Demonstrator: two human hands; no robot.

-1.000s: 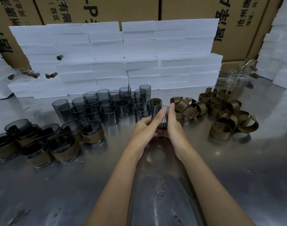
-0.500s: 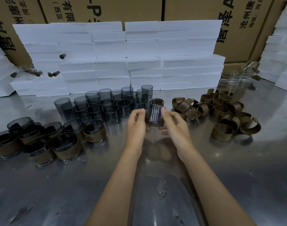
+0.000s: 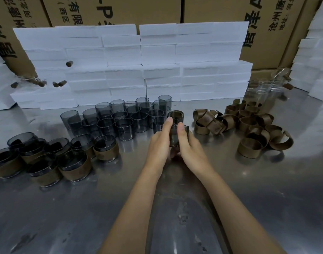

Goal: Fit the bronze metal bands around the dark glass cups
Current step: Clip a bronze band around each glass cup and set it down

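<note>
Just above the steel table (image 3: 267, 198), a dark glass cup (image 3: 175, 139) is held between my two hands. My left hand (image 3: 158, 145) grips its left side with the thumb pointing up along the wall. My right hand (image 3: 192, 150) grips its right side, thumb on the front. The fingers behind the cup are hidden, and I cannot tell whether a band is on it. Several bare dark cups (image 3: 124, 123) stand behind to the left. Loose bronze bands (image 3: 248, 129) lie in a heap to the right. Several banded cups (image 3: 72, 162) stand at the left.
A wall of white foam blocks (image 3: 157, 70) lines the back of the table, with cardboard boxes (image 3: 221, 10) behind it. Clear glasses (image 3: 263, 88) stand at the back right. A few corks (image 3: 59, 83) lie by the foam on the left.
The cup went from standing by the other cups to being held up in both hands. It now sits slightly lower and nearer me, with both hands wrapped closer around it.
</note>
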